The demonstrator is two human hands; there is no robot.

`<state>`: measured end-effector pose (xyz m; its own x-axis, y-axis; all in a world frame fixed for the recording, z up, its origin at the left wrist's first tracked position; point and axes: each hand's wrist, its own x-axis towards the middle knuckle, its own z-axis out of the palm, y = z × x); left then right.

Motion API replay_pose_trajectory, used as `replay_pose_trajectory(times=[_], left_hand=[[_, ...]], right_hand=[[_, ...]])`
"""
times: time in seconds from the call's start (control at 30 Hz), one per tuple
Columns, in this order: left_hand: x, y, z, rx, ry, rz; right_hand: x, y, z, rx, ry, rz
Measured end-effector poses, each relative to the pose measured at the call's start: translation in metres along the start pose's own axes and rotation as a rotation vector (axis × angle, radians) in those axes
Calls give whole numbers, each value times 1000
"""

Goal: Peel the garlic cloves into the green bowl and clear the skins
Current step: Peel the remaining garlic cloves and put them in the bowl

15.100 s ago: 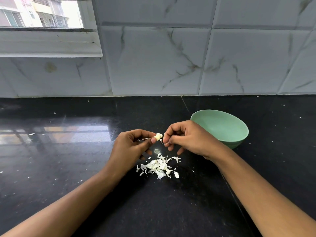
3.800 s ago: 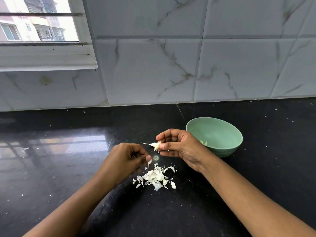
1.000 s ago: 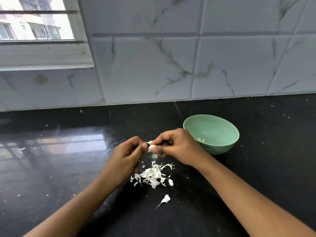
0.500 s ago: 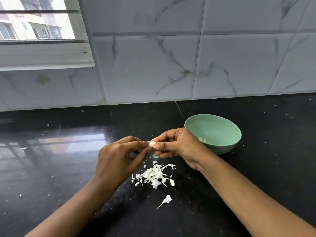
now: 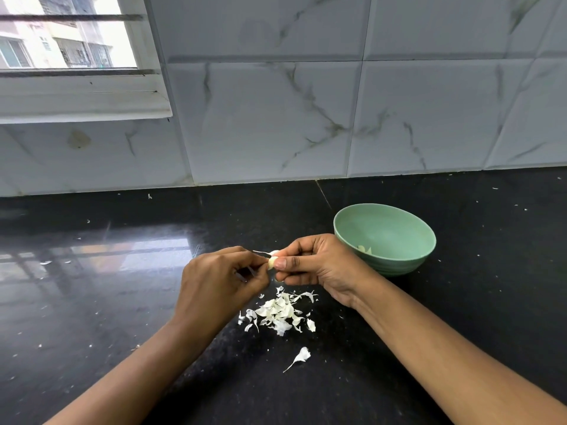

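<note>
The right hand (image 5: 319, 265) has a narrow grip, thumb and forefinger pinched on a small pale garlic clove (image 5: 271, 261), with the other fingers curled under it. The left hand (image 5: 221, 280) meets it from the other side: its fingertips close on the clove's left end, so both grips hold the same clove between them, above the bench (image 5: 92, 302) rather than on it. A thin strip of skin (image 5: 260, 252) sticks out from the top of the clove, over the left fingers. Whether the left fingers hold that strip itself cannot be told.

Just below the hands, on the black bench, lies a loose pile of skins (image 5: 279, 312) – white, curled flakes, close together. One single skin (image 5: 302, 355) lies apart from the pile, nearer the person.

The green bowl (image 5: 395, 265) stands upright on the bench just beyond the right hand, to its right. A few pale peeled cloves (image 5: 365, 249) lie in its bottom, partly hidden by the near rim.

Small white flecks are scattered over the bench on both sides. Behind it rises a tiled wall (image 5: 276, 118) of white marble pattern, and at the upper left a window (image 5: 61, 41) – its light reflects in the polished bench top on the left.
</note>
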<state>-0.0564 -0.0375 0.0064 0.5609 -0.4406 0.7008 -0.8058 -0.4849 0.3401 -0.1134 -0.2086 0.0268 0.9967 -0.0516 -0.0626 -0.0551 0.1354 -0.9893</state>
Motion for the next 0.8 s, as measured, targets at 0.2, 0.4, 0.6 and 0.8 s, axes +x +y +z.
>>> replay_pose_trajectory(times=[0.2, 0.4, 0.6, 0.8], left_hand=[[1, -1, 2, -88, -37, -98], [2, 0, 1, -188, -144, -100], [2, -2, -1, 47, -68, 83], [1, -4, -3, 27, 7, 111]], right_hand=[[1, 0, -3, 44, -30, 63], [3, 0, -5, 57, 10, 100], [3, 2, -3, 130, 28, 164], [4, 1, -3, 185, 42, 176]])
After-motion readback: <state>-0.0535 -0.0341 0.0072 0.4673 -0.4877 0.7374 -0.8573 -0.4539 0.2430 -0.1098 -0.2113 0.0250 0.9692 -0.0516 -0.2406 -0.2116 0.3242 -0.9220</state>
